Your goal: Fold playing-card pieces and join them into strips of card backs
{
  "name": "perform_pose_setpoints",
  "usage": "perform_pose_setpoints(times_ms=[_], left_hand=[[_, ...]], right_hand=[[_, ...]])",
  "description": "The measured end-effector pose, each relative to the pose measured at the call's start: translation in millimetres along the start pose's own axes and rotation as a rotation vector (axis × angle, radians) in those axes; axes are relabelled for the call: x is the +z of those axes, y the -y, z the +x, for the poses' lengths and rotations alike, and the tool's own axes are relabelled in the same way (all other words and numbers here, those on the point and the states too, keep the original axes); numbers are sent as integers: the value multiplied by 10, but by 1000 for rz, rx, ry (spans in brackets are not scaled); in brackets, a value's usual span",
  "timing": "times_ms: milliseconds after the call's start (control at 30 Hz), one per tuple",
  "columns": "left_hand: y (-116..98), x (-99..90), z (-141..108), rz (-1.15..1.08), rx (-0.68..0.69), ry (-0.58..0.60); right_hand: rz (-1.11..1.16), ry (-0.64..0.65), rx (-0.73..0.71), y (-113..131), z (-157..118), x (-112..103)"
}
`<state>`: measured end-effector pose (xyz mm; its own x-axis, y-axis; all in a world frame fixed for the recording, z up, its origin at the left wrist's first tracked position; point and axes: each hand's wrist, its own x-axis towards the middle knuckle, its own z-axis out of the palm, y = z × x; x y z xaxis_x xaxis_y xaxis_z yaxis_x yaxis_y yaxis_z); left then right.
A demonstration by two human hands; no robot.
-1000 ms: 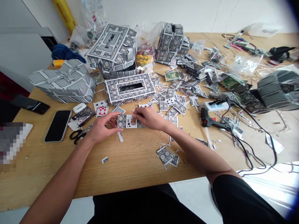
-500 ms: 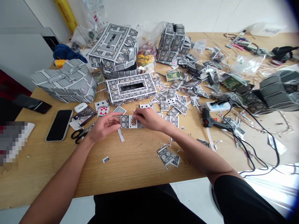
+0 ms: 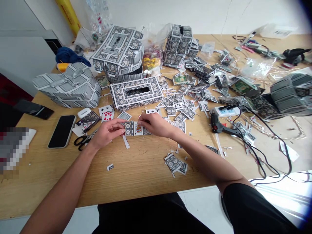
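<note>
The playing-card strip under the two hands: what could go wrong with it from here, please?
The playing-card strip is narrow and held between the left hand and right hand, so uneven pressure could crease it or let it slip. Loose card scraps lie right beside it and might get caught against it. The black-handled scissors sit near the left wrist, so a quick sideways move could perhaps knock them.

The left hand (image 3: 107, 131) can pass back toward the body over the light wooden tabletop (image 3: 48, 182), past one small card scrap (image 3: 110, 167). Ahead, a black-and-white patterned tissue box (image 3: 136, 92) blocks; leftward, black-handled scissors (image 3: 82, 140) obstruct.
</note>
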<state>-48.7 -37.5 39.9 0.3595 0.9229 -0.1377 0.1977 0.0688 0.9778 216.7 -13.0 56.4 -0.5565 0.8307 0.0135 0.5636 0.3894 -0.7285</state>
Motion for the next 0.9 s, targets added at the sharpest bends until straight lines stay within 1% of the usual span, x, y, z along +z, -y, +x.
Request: perform_pose_setpoints(times_ms=[167, 400, 900], left_hand=[[6, -32, 10, 1, 12, 26], [20, -37, 7, -24, -11, 11], [85, -73, -2, -62, -18, 50]], right_hand=[[26, 20, 1, 31, -9, -20], [33, 38, 6, 35, -15, -28], [38, 51, 13, 46, -16, -24]])
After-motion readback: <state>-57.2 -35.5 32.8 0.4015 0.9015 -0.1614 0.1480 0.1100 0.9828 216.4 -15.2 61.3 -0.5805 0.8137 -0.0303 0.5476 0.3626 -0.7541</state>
